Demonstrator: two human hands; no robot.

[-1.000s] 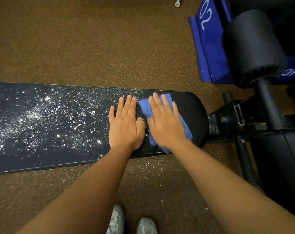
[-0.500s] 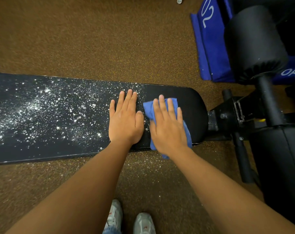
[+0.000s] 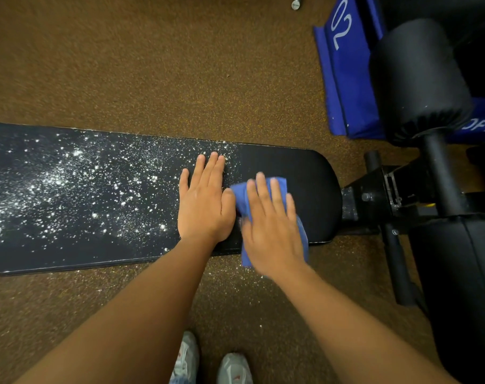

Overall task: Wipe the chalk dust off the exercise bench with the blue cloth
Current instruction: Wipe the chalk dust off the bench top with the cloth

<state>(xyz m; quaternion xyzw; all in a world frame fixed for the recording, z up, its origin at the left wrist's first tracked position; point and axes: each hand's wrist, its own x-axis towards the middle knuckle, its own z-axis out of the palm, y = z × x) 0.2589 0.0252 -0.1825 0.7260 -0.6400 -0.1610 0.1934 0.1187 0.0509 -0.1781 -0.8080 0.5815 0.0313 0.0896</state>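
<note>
Fingers (image 3: 266, 195) of right hand (image 3: 271, 231) spread flat on blue cloth (image 3: 280, 185); soft, bunches easily, so press w/ palm on desk (image 3: 313, 173).

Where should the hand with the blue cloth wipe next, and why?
Probably leftward: the right hand presses the blue cloth on the bench's already clean end, while chalk dust covers everything beyond the flat left hand.

The black exercise bench (image 3: 305, 173) bears white chalk dust (image 3: 55, 184), a blue cloth (image 3: 278, 184) and two flat hands.
</note>
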